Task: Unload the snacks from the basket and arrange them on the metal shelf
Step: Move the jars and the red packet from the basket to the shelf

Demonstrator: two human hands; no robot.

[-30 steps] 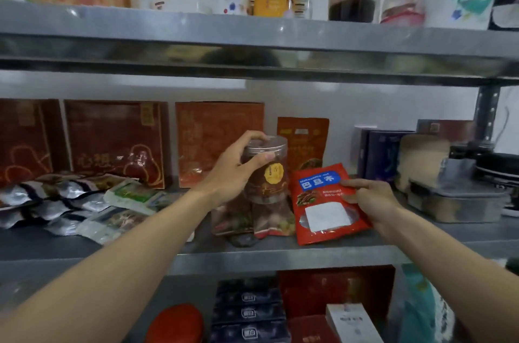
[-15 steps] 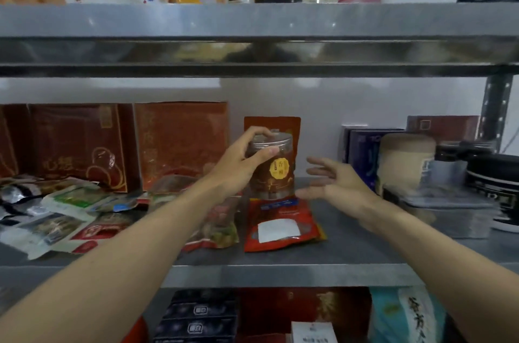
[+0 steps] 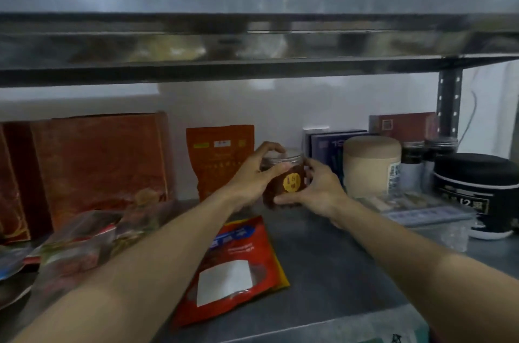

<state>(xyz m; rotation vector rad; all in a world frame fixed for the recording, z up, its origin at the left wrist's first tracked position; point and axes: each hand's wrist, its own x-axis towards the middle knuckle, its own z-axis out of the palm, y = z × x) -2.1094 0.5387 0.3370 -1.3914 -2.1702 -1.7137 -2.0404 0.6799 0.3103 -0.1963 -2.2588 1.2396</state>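
A clear jar (image 3: 286,185) with a silver lid, dark brown contents and a round yellow label stands toward the back of the metal shelf (image 3: 337,272). My left hand (image 3: 252,177) grips its lid and left side. My right hand (image 3: 314,191) cups its right side and base. A red snack pouch (image 3: 233,267) with a white window lies flat on the shelf in front of the jar, between my forearms. The basket is out of view.
An orange stand-up pouch (image 3: 220,160) is just left of the jar. Red gift boxes (image 3: 98,166) and loose snack packets (image 3: 75,247) fill the left. A beige canister (image 3: 370,166), purple boxes, a black tub (image 3: 477,191) and a clear container (image 3: 432,213) stand right. An upper shelf (image 3: 252,34) hangs overhead.
The red pouch was laid flat on the shelf and my right hand let go of it. That hand then moved left onto the jar, which shifted back and right.
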